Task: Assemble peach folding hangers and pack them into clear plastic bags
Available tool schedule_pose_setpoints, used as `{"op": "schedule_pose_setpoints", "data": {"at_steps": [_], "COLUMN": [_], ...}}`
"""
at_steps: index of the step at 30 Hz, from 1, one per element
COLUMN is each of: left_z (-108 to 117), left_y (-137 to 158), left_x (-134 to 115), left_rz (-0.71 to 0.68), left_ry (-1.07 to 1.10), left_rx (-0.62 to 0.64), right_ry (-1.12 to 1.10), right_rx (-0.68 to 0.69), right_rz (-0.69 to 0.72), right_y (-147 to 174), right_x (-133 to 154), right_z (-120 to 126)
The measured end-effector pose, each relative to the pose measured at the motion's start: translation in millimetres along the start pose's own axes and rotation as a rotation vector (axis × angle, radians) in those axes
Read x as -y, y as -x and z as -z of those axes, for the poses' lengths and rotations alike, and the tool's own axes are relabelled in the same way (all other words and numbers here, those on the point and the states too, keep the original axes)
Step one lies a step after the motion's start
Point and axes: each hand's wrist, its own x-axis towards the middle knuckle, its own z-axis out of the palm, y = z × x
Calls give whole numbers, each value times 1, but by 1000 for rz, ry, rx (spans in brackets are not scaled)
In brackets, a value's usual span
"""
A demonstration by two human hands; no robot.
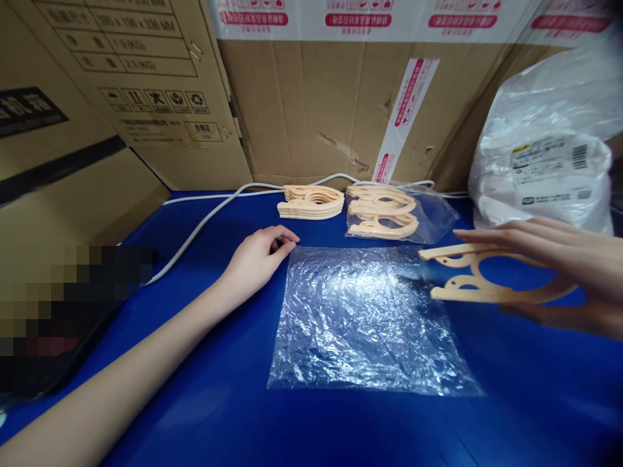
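Left hand [263, 256]: bare, resting at the far left corner of a flat clear bag [363, 318]; thumb and forefinger drawn near each other there, though whether film is pinched between them cannot be told. Right hand [579, 266]: bare, slightly blurred, clamped on a pale hanger [481, 277], fingers along the upper side and thumb below. The two hands are well apart, on opposite sides of the bag.

Held hanger: wood-coloured, rounded opening toward the palm, two arms pointing left, their tips over or just beside the right edge of the bag. Whether it is a single piece cannot be told.

Clear bag: one, crinkled and shiny, spread flat on a blue desk [214, 402] between the hands.

Stack of hangers [311, 206]: several, pale, laid one upon another, beyond the left hand.

Bagged hangers [382, 214]: pale, in clear plastic, just right of the stack and beyond the flat bag.

Cable [195, 230]: white, looping along the back and left of the desk.

Tall carton [160, 71]: brown, printed with a table and handling symbols, at left. Wide carton [316, 104]: brown, red-and-white tape, at the back. Plastic-wrapped bundle [545, 155]: white, labelled, beyond the right hand.
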Motion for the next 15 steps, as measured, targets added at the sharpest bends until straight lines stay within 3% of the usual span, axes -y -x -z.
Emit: {"op": "schedule_pose_setpoints", "data": {"at_steps": [3,7,11,15], "left_z": [0,-1,-1,-1], "left_y": [0,1,1,1], "left_x": [-1,-1,0,1], "left_rz": [-3,-7,-10,0], "left_ry": [-9,-17,-11,-10], "left_rx": [-1,-2,5,11], "right_ry": [-29,-25,-26,-32], "right_rx": [127,73,100,118], "right_rz": [142,238,244,222], "right_y": [3,-8,-20,-21], "right_x": [2,22,39,34], "right_z": [-10,-25,-37,-40]}}
